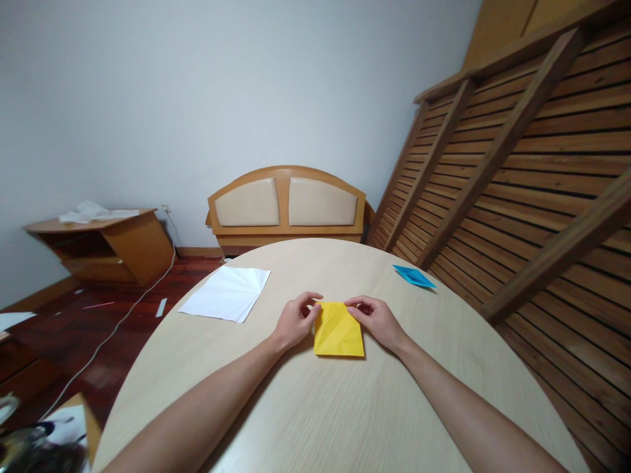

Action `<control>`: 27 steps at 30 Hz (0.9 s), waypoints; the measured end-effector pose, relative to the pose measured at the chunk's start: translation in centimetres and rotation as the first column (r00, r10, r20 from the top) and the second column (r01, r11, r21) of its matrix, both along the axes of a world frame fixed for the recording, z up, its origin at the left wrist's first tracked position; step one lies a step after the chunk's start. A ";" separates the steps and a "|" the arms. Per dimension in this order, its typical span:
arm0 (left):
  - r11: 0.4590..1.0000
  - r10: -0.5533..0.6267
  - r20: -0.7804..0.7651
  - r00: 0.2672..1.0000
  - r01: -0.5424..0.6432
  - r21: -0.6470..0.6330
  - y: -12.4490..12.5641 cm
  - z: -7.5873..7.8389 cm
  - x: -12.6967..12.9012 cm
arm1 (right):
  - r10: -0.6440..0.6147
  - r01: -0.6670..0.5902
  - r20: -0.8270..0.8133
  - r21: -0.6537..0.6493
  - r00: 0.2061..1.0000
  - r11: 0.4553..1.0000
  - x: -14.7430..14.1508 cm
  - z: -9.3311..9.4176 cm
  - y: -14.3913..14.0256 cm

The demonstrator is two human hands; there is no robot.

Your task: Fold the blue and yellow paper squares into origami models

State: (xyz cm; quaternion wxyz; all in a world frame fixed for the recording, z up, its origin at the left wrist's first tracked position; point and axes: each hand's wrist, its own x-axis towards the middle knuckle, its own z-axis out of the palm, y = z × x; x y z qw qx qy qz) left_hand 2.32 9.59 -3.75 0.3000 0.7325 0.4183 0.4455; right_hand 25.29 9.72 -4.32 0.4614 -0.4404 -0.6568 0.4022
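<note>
We pinch the yellow paper at its far corners: left hand on its left edge, right hand on its right. White sheet lies left of it, blue fold far right.

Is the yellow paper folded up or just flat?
Folded. The yellow paper shows crease lines, with both hands pinching its top corners.

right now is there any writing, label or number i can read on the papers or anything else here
None: no readable text anywhere.
The yellow paper between the left hand and right hand is plain.
The white sheet and blue paper are blank too.
</note>
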 end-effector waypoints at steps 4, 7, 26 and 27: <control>1.000 -0.017 -0.092 0.996 0.015 -0.016 0.0 -0.1 0.1 | 0.051 -0.051 0.042 -0.008 0.998 0.999 -0.4 0.1 -0.4; 0.999 -0.036 -0.177 0.984 0.038 0.006 -0.1 -0.2 0.2 | 0.104 -0.105 0.104 0.004 0.989 0.994 -0.7 0.5 -0.7; 0.996 0.052 -0.371 0.927 -0.021 0.089 -0.8 0.1 0.8 | 0.080 -0.081 0.075 0.012 0.994 0.997 -0.8 0.5 -0.5; 0.995 0.071 -0.352 0.933 -0.043 0.085 -0.7 0.0 0.7 | 0.057 -0.058 0.052 0.007 0.997 0.998 -0.6 0.4 -0.3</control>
